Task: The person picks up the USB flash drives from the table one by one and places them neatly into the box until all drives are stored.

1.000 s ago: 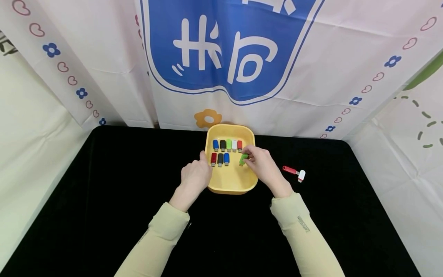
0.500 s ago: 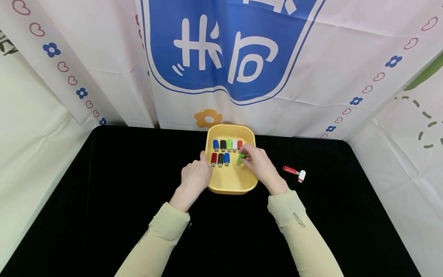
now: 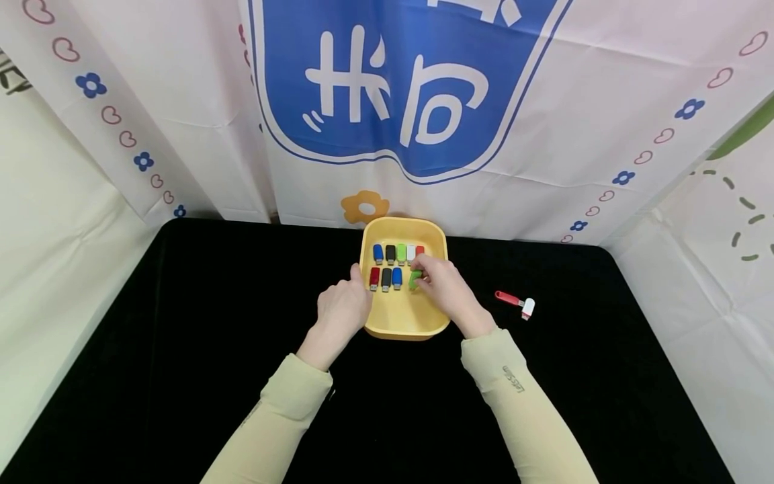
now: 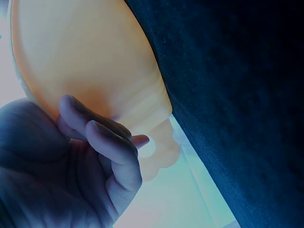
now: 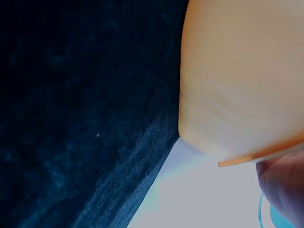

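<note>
In the head view, a yellow plastic tray holds two rows of USB flash drives. My left hand grips the tray's left rim; the left wrist view shows curled fingers against the outer wall. Over the tray's right side, my right hand pinches a green USB flash drive, metal plug toward me, to the right of a blue one. A black and a dark red drive stand left of that. Fingers partly cover the red drive in the back row.
The back row also has blue, black, green and white drives. Right of the tray, a red and white swivel USB drive lies on the black tablecloth. A printed curtain hangs behind.
My right hand has moved left inside the tray with the green USB flash drive, bringing it closer to the blue one in the front row. My left hand has stayed at the rim.
</note>
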### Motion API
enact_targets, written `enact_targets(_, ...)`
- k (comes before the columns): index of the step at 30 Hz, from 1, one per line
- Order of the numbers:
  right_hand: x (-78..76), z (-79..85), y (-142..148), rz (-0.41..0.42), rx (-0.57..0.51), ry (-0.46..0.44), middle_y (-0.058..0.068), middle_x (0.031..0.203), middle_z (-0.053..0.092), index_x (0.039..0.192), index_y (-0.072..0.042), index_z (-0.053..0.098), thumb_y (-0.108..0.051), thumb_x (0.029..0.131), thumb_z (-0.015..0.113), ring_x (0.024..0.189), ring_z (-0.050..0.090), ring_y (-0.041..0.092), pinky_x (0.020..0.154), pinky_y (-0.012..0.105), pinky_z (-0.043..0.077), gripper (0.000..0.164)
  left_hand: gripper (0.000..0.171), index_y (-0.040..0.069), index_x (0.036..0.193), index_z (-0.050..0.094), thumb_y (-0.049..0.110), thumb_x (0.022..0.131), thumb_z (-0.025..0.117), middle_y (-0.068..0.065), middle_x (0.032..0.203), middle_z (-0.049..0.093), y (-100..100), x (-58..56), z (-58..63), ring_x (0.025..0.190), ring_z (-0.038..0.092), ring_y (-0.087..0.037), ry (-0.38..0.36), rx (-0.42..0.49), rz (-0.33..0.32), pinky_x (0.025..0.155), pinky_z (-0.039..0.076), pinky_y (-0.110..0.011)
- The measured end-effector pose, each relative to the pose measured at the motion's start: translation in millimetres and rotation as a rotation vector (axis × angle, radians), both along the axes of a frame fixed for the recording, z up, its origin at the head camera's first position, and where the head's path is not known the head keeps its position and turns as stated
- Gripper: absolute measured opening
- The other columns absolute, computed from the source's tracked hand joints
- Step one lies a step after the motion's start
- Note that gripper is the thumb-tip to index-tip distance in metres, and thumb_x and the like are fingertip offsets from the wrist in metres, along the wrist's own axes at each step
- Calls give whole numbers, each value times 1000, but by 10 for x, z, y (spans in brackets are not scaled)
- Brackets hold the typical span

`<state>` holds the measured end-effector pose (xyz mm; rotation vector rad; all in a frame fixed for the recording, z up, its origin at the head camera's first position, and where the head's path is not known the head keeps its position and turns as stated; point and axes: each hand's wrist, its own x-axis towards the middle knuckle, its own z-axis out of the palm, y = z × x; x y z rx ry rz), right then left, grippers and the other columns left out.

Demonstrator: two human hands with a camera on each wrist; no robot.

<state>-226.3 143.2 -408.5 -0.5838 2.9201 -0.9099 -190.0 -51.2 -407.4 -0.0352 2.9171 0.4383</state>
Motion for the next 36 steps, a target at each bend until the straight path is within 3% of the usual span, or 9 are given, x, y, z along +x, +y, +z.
enact_targets(14, -44, -61, -58, 22, 59, 43, 10, 102, 73, 104, -5, 67, -1, 90, 69, 93, 69, 21, 83, 37, 57, 15, 57, -2, 150, 33, 25, 102, 50, -11, 69, 60, -11, 4, -7, 53, 55, -23, 28, -9, -21, 45, 41, -32)
enact_targets(22, -58, -71, -78, 30, 93, 52, 10, 100, 73, 103, -4, 67, 1, 91, 67, 88, 66, 20, 80, 36, 56, 13, 59, 0, 152, 31, 26, 103, 49, -10, 70, 60, 2, -6, 2, 55, 55, -22, -6, -11, -2, 47, 41, -32)
enact_targets(36, -63, -97, -134, -12, 229, 48, 11, 105, 71, 113, -6, 64, -3, 89, 71, 88, 65, 21, 80, 38, 56, 26, 57, 0, 151, 31, 25, 103, 49, -11, 69, 60, 0, -9, -3, 53, 55, -22, 6, -4, -7, 45, 41, -32)
